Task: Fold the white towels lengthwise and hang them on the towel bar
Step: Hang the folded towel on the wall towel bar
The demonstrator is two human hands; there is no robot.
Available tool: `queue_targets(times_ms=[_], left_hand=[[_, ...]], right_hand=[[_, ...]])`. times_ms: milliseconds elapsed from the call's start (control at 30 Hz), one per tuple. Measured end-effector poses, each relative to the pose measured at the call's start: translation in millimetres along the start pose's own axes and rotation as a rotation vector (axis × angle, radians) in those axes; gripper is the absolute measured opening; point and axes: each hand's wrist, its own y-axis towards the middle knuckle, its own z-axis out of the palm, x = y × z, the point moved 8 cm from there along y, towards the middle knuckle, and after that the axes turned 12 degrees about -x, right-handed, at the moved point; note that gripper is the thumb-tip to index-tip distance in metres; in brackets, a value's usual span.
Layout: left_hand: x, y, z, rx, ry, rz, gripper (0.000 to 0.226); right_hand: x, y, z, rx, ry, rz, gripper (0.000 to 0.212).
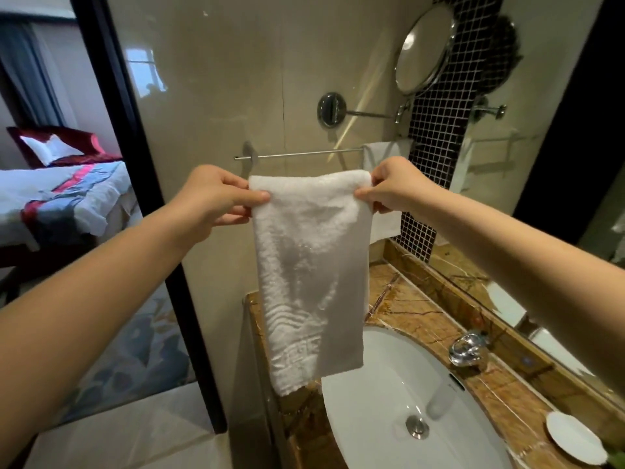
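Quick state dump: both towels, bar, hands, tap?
Towel bar: left stretch bare.
Held towel: folded, hanging free, not on the towel bar.
Second towel: draped over the towel bar's right end.
Left hand: pinches held towel's top left corner.
Right hand: pinches its top right corner.
Tap: no water running.

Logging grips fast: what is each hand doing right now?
Left hand: pinching the top left corner of the folded white towel.
Right hand: pinching the towel's top right corner.
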Motion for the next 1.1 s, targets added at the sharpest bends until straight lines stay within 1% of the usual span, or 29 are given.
queue_targets(times_ms=[100,233,367,400,433,467,533,600,667,833,933,967,1000,1033,1100], left_hand=[[-9,7,-7,-0.027,-0.085,-0.013,0.035],[-19,18,-13,-0.047,-0.129,0.027,0.016],[-23,37,-17,-0.027,-0.149,0.017,0.013],[-23,42,-18,-0.014,-0.124,0.015,0.013],[-22,47,-17,0.002,-0.092,0.019,0.013],[-22,53,-17,0.015,-0.065,0.024,0.013],[-22,66,-17,0.035,-0.059,0.022,0.012],[-21,79,-18,0.056,-0.093,0.002,0.012],[-19,92,-18,0.074,-0.115,-0.013,0.012],[-4,122,-15,0.120,-0.054,-0.033,0.020],[4,135,-11,0.191,-0.098,-0.130,0.010],[4,137,-7,0.239,-0.124,-0.163,0.008],[5,139,-4,0.280,-0.135,-0.180,0.012],[6,143,-1,0.301,-0.130,-0.186,0.017],[6,150,2,0.305,-0.121,-0.178,0.015]], right_hand=[[4,8,-10,-0.018,0.133,0.072,0.038],[12,16,-11,0.004,0.233,0.126,0.043],[24,14,7,0.239,0.337,0.196,0.031],[27,15,12,0.268,0.319,0.201,0.034],[28,17,16,0.262,0.288,0.206,0.037],[28,21,18,0.229,0.268,0.214,0.036],[27,31,23,0.149,0.294,0.257,0.022],[27,40,27,0.087,0.331,0.306,0.015],[26,49,32,0.044,0.347,0.343,0.014],[29,67,44,-0.032,0.341,0.391,0.016],[28,78,49,-0.071,0.342,0.414,0.024],[27,81,51,-0.082,0.348,0.421,0.023],[27,83,52,-0.093,0.357,0.423,0.019],[27,85,53,-0.105,0.368,0.425,0.014],[25,89,54,-0.124,0.394,0.430,0.014]])
